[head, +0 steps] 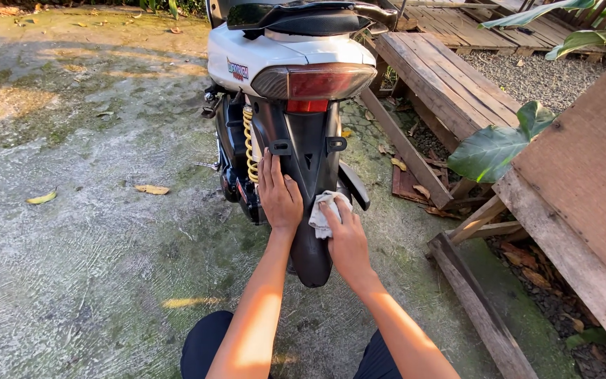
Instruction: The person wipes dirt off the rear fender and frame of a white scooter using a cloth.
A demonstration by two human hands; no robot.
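Under the right hand [345,238], a crumpled white cloth [325,212] lies pressed against the black rear mudguard [311,210] of a white scooter [275,56], that grip closed on it. Just left of the cloth, the left hand [278,196] rests flat and open on the mudguard. Above both sits the red tail light [315,81]; a yellow spring [249,144] stands above-left of the left hand.

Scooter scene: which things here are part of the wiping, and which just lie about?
In use:
left hand on the black rear mudguard
right hand pressing a white cloth

Lying about:
wooden pallets
fallen leaves
big green leaf
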